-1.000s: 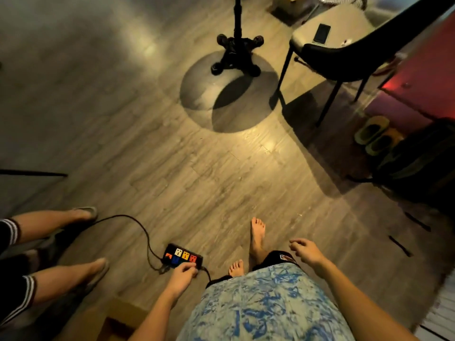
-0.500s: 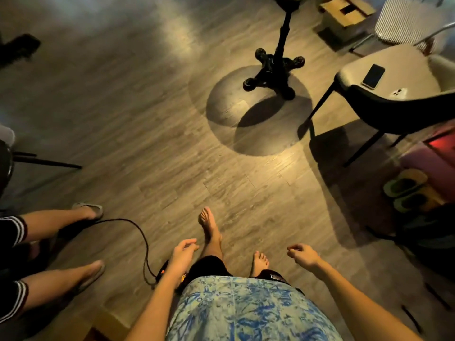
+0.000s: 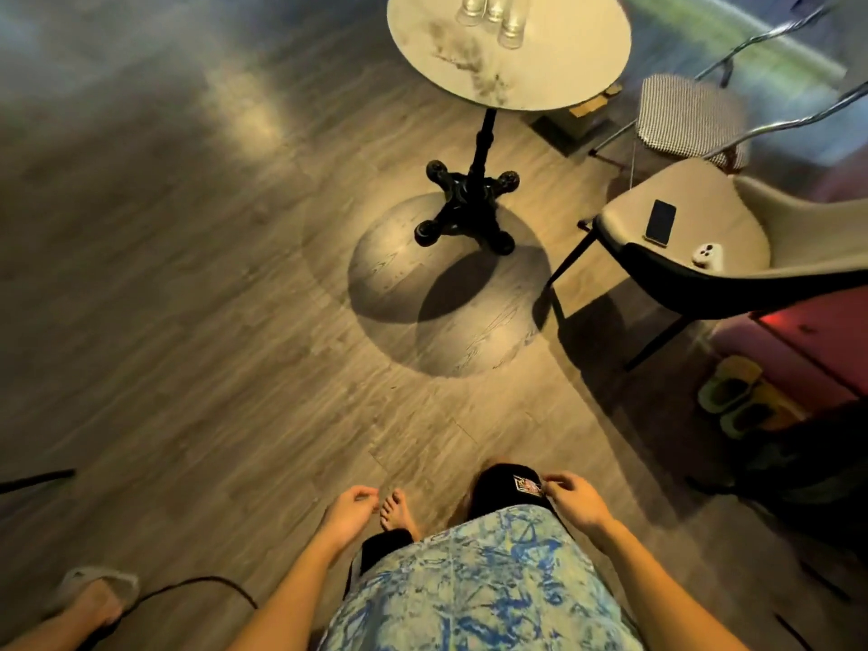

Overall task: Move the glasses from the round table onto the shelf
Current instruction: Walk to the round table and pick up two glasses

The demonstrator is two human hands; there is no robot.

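Note:
A round pale table [image 3: 577,72] on a black pedestal base [image 3: 465,213] stands ahead at the top of the view. Three clear glasses [image 3: 493,14] stand close together on its far part, cut off by the frame's top edge. My left hand [image 3: 350,512] hangs low beside my left thigh, fingers loosely curled, holding nothing. My right hand [image 3: 575,502] hangs by my right thigh, fingers loosely bent and empty. Both hands are far from the table. No shelf is in view.
A beige chair [image 3: 704,246] with a dark phone [image 3: 660,221] and a white device on its seat stands right of the table. A checked-cushion chair [image 3: 690,115] is behind it. Slippers [image 3: 737,401] lie at right. Another person's foot [image 3: 94,599] and a black cable [image 3: 202,584] are bottom left.
The view has tilted up and moved forward: the tabletop with the glasses has come into view, and the seated person's legs and the power strip have slid out at bottom left.

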